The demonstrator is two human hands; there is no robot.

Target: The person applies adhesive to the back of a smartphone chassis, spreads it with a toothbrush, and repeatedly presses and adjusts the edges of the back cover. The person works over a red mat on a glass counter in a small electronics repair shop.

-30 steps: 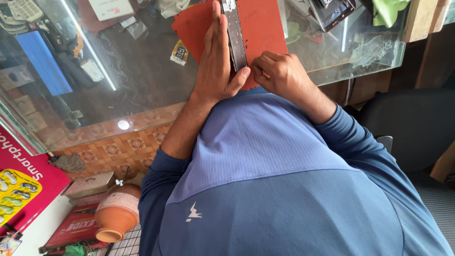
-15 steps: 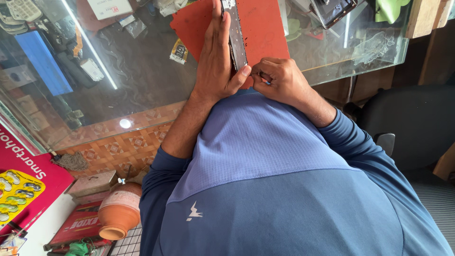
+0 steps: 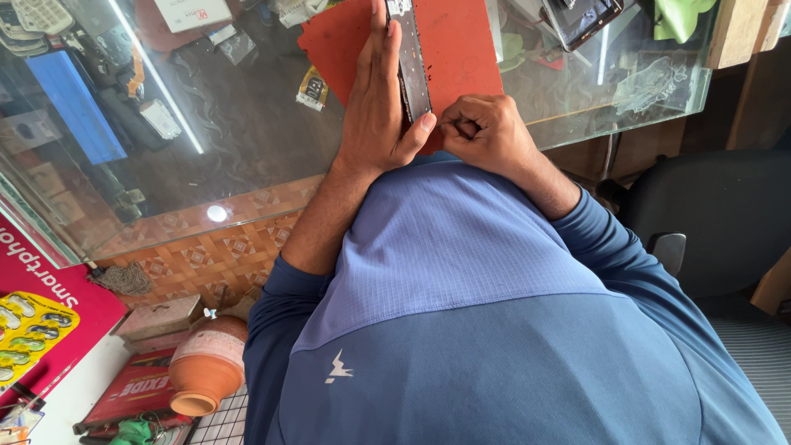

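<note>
A slim dark phone (image 3: 410,62) lies lengthwise on a red mat (image 3: 461,41) on the glass counter (image 3: 247,140). My left hand (image 3: 375,107) lies flat along the phone's left side, fingers stretched out, with the thumb hooked against its near end. My right hand (image 3: 488,132) is curled into a loose fist right beside that thumb, its fingertips pinched together at the phone's near corner. Whether something small sits between those fingers is hidden. My blue long-sleeved shirt fills the lower part of the view.
Under the glass lie small parts, a blue card (image 3: 74,107) and packets. Another dark device (image 3: 581,21) and a green cloth (image 3: 680,16) rest at the far right. A clay pot (image 3: 206,367), boxes and a pink package (image 3: 41,305) sit at lower left, a black chair (image 3: 717,214) at right.
My right hand has curled tighter and edged closer to my left thumb at the phone's near end. My left hand stays pressed along the phone.
</note>
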